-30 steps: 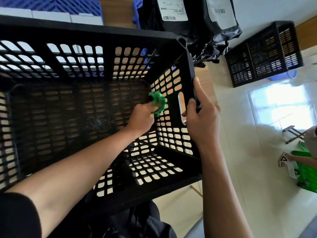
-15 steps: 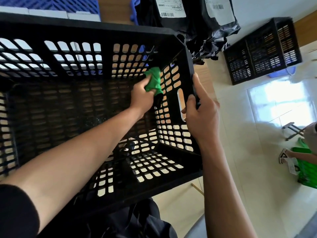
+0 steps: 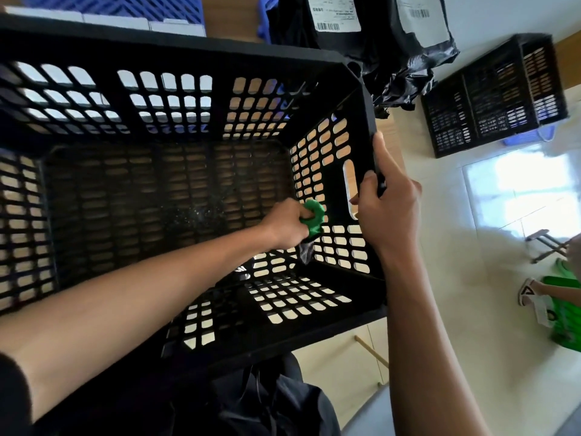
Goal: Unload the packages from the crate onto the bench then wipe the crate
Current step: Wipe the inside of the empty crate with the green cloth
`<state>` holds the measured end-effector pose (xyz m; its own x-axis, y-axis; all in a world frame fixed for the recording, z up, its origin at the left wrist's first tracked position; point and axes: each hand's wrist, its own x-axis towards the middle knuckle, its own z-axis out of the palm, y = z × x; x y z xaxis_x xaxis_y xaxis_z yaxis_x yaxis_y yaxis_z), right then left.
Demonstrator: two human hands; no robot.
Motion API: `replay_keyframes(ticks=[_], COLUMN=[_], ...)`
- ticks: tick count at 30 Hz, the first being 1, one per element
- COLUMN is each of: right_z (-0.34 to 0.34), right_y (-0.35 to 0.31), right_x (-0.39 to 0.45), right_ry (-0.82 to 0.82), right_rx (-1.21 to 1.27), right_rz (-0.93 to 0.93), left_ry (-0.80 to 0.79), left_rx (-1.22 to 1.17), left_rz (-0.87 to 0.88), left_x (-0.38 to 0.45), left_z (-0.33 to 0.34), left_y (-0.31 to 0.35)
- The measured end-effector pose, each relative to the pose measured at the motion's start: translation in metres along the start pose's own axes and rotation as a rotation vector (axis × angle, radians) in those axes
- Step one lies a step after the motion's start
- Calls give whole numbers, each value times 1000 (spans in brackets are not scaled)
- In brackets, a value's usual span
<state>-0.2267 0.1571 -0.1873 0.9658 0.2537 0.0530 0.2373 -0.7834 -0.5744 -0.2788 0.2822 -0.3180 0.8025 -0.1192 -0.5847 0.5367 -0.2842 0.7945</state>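
Black slatted crate (image 3: 176,51): emptied, on the worktop, mouth up, long axis left-right. Packages (image 3: 361,33): unloaded behind it. Right hand (image 3: 388,212): fingers clamped on right rim. Left hand (image 3: 287,226): fingers clenching green cloth (image 3: 314,215), now lower on the right wall than half a second ago; wiping underway.

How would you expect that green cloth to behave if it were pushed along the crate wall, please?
Probably floppy: the green cloth sits bunched and folded in the left hand. It likely weighs little, since fingertips alone hold it. It may snag on the black crate, whose walls are full of slots.
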Motion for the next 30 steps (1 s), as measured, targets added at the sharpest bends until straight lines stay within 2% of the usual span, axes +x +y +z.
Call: replay_keyframes(ticks=[2,3,6,8,11,16,22,24,27,30], right_z=[1,1,1,2,2,3,3,3,5,6], right_y=[-1,-1,0,1,4,7,7,7,7,9], right_x=[-1,-1,-1,-1,0,1,1,0,1,1], right_ry=[7,11,11,7,14,35,25,16,28,43], right_rx=[9,10,-3,-9,-9,9,21,22,14,30], right_rz=[12,15,4,-2,2,-7,-43,-46,-33,-38], left_ry=[-20,23,298,365,285,260,57,5,-155,-204], left_rx=[-17,-61,-207,-249,-268,-223,-271,-201,-58,-15], left_rz=[2,-14,-58,-35,-58,-76,-99,-117,-91,-102], left_x=[-1,3,22,36,46,41,4,-6,-19,-23], left_z=[-5,-13,-41,-50,-36,-13,17,28,39,34], left_y=[-9,-12,-12,-7,5,6,-11,-16,-20,-24])
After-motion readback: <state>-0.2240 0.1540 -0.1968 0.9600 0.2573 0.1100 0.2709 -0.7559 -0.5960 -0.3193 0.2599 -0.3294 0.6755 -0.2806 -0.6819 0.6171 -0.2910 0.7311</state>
